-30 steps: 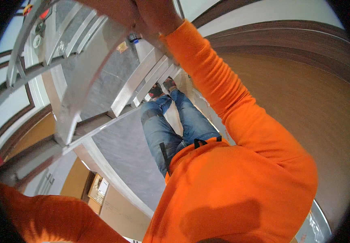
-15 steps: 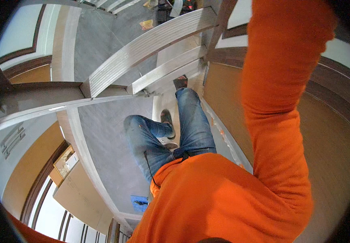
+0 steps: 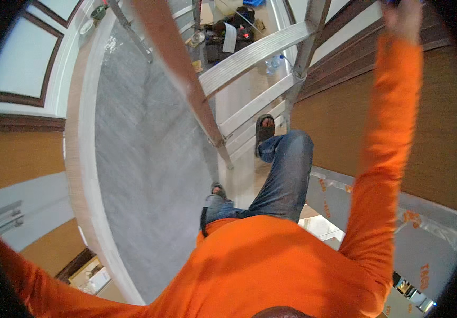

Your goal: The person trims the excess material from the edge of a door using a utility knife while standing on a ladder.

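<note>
My right hand [image 3: 402, 22] is raised at the upper right, blurred and partly cut off by the top edge. A small blue patch shows beside it, too blurred to name. My left arm stretches out at the lower left in an orange sleeve [image 3: 54, 283], and its hand is out of view. Ahead of me stands a metal stepladder [image 3: 257, 55] with broad ribbed steps. One sandalled foot [image 3: 265, 130] is at its lowest steps; the other foot [image 3: 217, 190] is on the floor behind.
Grey covering [image 3: 138, 159] spreads over the floor at the left. Beyond the ladder lie a black tool bag [image 3: 228, 40] and clear bottles [image 3: 274, 63]. A brown wall panel [image 3: 339, 95] runs along the right, with printed protective sheeting [image 3: 424, 254] below it.
The view has turned, and the stepladder now appears farther right and more end-on. My right hand has come into view at the top, and more of my left sleeve shows.
</note>
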Tool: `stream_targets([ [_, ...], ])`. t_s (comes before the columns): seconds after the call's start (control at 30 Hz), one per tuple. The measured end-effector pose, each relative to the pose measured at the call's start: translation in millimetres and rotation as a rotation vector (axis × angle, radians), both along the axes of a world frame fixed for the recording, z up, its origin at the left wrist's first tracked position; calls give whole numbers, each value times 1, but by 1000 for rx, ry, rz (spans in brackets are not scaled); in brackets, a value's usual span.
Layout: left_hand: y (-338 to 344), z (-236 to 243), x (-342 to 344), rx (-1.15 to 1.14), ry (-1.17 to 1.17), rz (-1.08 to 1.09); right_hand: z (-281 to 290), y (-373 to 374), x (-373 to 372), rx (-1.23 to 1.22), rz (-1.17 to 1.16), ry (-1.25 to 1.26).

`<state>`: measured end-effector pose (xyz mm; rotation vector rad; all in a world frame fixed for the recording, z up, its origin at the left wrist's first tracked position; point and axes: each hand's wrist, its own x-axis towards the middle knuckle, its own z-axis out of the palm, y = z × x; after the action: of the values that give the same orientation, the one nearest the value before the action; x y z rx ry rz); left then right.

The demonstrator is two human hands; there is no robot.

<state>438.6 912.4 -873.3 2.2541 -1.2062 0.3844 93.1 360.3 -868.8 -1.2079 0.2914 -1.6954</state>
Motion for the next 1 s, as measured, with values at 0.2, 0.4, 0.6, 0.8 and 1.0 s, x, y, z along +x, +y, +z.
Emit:
stream_targets([
  [0.2,112,-116,13,183,673,-118,-170,184,-38,477,9,273],
  [0.4,204,-197,-32,178,1170,129,-224,325,-55,622,-164,363],
  [0.6,91,-221,9,139,1246,-163,-200,353,-34,336,43,428],
  [0.8,-36,-206,71,77,1273,-555,-132,317,85,232,-239,410],
  [1.0,-86,-206,161,53,1338,-599,-97,235,135,435,-272,207],
])
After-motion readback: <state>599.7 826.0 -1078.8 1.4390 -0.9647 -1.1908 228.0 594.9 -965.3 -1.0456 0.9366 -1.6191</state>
